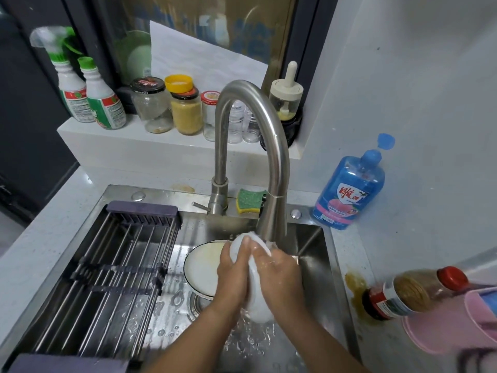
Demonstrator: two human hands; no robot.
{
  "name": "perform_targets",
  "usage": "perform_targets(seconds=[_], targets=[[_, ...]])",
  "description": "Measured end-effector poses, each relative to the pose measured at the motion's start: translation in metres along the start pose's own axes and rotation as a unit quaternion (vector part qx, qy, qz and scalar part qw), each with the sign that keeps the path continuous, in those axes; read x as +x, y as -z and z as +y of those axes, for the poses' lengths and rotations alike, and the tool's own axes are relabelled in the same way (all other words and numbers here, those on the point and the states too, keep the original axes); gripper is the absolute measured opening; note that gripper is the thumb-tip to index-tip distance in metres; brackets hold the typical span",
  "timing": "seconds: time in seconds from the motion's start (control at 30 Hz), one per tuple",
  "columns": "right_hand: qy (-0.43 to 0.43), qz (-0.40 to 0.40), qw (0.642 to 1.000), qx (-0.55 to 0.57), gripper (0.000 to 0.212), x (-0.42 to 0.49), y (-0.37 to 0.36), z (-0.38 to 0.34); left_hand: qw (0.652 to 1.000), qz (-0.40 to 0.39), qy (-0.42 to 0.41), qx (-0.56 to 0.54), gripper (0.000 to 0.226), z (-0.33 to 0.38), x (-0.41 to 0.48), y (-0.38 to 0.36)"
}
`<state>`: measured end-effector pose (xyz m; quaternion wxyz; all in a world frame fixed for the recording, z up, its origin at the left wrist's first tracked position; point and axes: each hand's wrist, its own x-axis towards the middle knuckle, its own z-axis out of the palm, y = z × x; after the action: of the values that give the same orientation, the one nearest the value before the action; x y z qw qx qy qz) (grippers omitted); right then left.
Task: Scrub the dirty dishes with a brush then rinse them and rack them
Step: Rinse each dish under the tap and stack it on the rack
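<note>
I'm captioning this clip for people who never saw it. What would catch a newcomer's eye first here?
First the two hands, left hand and right hand, clasping a white dish under the steel faucet at the centre of the sink. Next, a plate lies in the basin just left of them, and an empty rack spans the sink's left half. A blue soap bottle stands at right.
</note>
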<state>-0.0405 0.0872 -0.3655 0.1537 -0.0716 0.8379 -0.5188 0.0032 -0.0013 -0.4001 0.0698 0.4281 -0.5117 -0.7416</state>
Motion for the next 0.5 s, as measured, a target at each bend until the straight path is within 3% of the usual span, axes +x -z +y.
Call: perform_targets(seconds=[0.07,0.17,0.23,0.37,0.5], targets=[[0.052,-0.01,0.998,-0.02,0.046,-0.008,0.001,0.003,0.999,-0.001,0.035,-0.029,0.1,0.011,0.007,-0.013],[0.08,-0.017,0.996,-0.032,0.046,-0.014,0.007,0.009,0.986,-0.022,0.152,-0.071,0.067,0.03,0.009,-0.01],[0.072,0.002,0.997,-0.011,0.045,-0.018,0.011,0.006,0.971,-0.028,0.216,-0.102,0.058,0.03,0.016,-0.007],[-0.022,0.082,0.992,0.098,0.046,-0.01,0.012,-0.006,0.948,0.01,0.245,-0.205,0.062,-0.003,0.019,-0.004],[-0.137,0.132,0.958,0.216,0.046,0.004,0.012,-0.003,0.919,0.042,0.223,-0.322,0.07,-0.032,0.005,-0.01]])
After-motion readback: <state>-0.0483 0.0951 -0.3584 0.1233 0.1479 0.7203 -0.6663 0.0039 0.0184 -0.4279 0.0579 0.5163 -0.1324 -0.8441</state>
